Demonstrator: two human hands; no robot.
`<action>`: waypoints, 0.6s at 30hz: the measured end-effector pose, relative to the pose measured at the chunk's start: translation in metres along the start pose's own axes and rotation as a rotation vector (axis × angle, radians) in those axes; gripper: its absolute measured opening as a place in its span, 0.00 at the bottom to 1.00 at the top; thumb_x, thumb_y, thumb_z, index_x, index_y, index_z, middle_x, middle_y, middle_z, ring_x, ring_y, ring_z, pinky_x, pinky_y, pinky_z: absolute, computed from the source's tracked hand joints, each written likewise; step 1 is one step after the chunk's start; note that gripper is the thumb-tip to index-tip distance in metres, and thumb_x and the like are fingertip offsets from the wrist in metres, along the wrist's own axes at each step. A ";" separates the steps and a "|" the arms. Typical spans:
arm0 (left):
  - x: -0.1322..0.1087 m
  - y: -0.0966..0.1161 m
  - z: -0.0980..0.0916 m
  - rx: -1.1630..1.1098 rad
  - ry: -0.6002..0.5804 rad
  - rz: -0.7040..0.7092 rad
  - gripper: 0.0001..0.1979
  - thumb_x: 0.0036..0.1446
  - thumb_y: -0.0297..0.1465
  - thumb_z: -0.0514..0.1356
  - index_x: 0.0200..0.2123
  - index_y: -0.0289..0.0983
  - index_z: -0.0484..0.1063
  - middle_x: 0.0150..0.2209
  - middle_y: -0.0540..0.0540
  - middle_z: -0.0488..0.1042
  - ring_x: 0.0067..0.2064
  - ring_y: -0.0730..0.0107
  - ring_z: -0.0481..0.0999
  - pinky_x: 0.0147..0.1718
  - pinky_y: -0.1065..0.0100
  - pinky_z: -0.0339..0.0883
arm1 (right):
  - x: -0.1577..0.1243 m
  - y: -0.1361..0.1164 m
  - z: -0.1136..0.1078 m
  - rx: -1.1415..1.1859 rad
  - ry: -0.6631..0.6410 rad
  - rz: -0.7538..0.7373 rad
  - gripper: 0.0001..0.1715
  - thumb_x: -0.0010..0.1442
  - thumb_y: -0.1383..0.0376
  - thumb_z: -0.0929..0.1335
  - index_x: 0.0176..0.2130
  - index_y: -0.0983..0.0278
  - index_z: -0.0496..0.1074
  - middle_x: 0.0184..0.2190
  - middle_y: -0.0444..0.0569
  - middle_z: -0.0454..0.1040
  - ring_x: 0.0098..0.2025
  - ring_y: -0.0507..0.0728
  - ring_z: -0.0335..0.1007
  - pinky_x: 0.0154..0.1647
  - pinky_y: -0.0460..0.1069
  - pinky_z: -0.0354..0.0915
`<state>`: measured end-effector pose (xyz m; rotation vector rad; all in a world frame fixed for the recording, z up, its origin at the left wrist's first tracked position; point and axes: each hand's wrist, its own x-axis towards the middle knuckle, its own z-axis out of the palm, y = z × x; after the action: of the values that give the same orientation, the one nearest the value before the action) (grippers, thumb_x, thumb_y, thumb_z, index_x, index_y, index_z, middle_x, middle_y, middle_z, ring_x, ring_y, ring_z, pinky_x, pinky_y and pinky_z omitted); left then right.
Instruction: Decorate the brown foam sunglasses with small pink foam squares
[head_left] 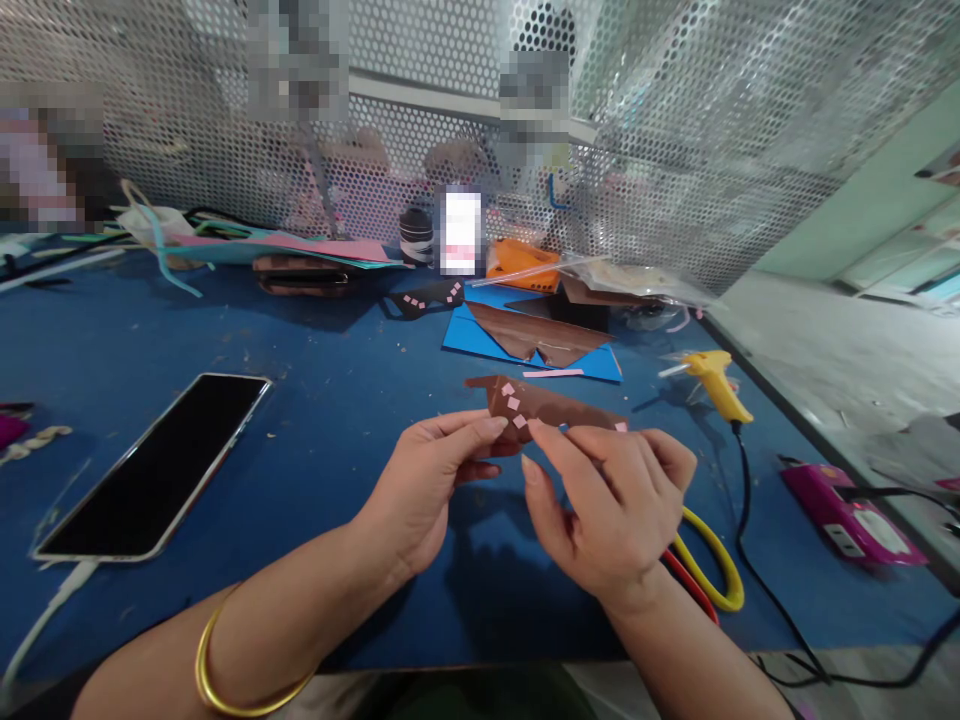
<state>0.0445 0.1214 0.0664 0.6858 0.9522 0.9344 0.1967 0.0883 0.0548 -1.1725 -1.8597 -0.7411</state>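
My left hand [442, 470] pinches the left end of a brown cut-out shaped like a pair of glasses [544, 402] between thumb and fingers, holding it above the blue table. Small pink squares [514, 404] run in a slanting row on that end, and another sits near its right end. With its index fingertip, my right hand [611, 500] touches the cut-out beside the lowest square of the row. The right thumb is apart from that finger, and the other fingers are bent. Part of the cut-out's lower edge is hidden behind my right hand.
Beyond my hands lie a blue sheet [457, 335] with a brown piece [525, 330], a pink strip [553, 373] and black glasses [424, 300]. A phone [161, 465] lies left. Yellow-and-red-handled scissors [716, 565], a yellow glue gun [716, 382] and a magenta power strip [851, 515] are right.
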 end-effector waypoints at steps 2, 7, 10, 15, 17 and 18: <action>0.000 -0.001 0.000 0.000 -0.004 0.008 0.11 0.50 0.34 0.68 0.36 0.34 0.81 0.36 0.41 0.82 0.40 0.65 0.77 0.35 0.70 0.66 | 0.000 0.000 -0.001 -0.008 -0.019 -0.021 0.12 0.61 0.63 0.68 0.44 0.64 0.78 0.29 0.47 0.76 0.29 0.53 0.68 0.43 0.55 0.57; -0.001 -0.001 0.000 0.004 -0.020 0.033 0.10 0.51 0.34 0.67 0.35 0.34 0.82 0.37 0.42 0.81 0.40 0.64 0.77 0.36 0.69 0.66 | 0.001 -0.001 -0.002 -0.032 -0.061 -0.075 0.14 0.61 0.62 0.69 0.44 0.64 0.79 0.30 0.47 0.76 0.29 0.52 0.67 0.42 0.54 0.56; 0.000 0.000 0.000 -0.004 -0.023 0.031 0.09 0.51 0.33 0.67 0.35 0.35 0.82 0.37 0.42 0.81 0.39 0.65 0.76 0.35 0.69 0.67 | 0.002 -0.001 -0.002 -0.054 -0.059 -0.102 0.13 0.60 0.63 0.69 0.43 0.65 0.79 0.29 0.47 0.76 0.29 0.53 0.68 0.41 0.54 0.56; -0.001 0.001 0.001 -0.009 -0.010 0.037 0.09 0.50 0.33 0.67 0.34 0.35 0.82 0.36 0.42 0.82 0.38 0.66 0.77 0.34 0.71 0.66 | 0.002 -0.001 -0.001 -0.016 -0.029 -0.062 0.14 0.61 0.63 0.68 0.45 0.64 0.78 0.29 0.47 0.76 0.29 0.52 0.68 0.42 0.54 0.56; -0.001 0.001 0.001 -0.018 -0.010 0.044 0.09 0.50 0.33 0.68 0.34 0.35 0.82 0.36 0.42 0.82 0.39 0.66 0.77 0.34 0.71 0.66 | 0.002 -0.001 -0.002 -0.017 -0.038 -0.059 0.14 0.61 0.63 0.68 0.45 0.64 0.78 0.29 0.47 0.76 0.29 0.53 0.68 0.42 0.55 0.56; -0.001 0.001 0.001 -0.021 -0.011 0.047 0.09 0.50 0.33 0.68 0.34 0.35 0.82 0.36 0.43 0.82 0.39 0.66 0.78 0.34 0.72 0.66 | 0.002 -0.002 -0.002 -0.017 -0.046 -0.060 0.14 0.61 0.63 0.68 0.45 0.64 0.78 0.29 0.47 0.76 0.29 0.53 0.68 0.42 0.55 0.56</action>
<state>0.0450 0.1205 0.0683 0.6976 0.9187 0.9795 0.1954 0.0868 0.0575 -1.1580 -1.9372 -0.7706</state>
